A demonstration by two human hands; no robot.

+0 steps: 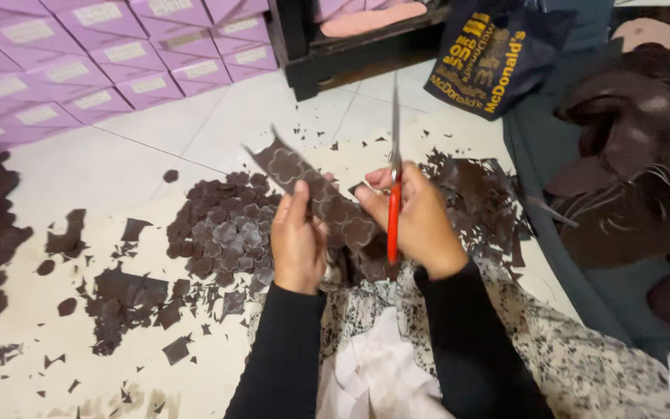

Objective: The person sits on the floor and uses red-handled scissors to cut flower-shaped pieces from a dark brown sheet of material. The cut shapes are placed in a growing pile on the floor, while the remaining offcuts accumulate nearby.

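- Left hand (pixel 298 240): fingers grasping dark brown strip of flower shapes (pixel 312 190)
- Right hand (pixel 420 221): fingers clenched around red-handled scissors (pixel 394 194), just right of strip
- Pile of cut flower pieces (pixel 222 233) left of strip, on floor

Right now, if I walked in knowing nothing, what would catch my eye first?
Probably the red-handled scissors in the right hand, held at the centre beside a dark brown strip marked with flower shapes, which the left hand grips. Just left of the hands lies a heap of cut brown flower pieces, and pale purple boxes are stacked top left.
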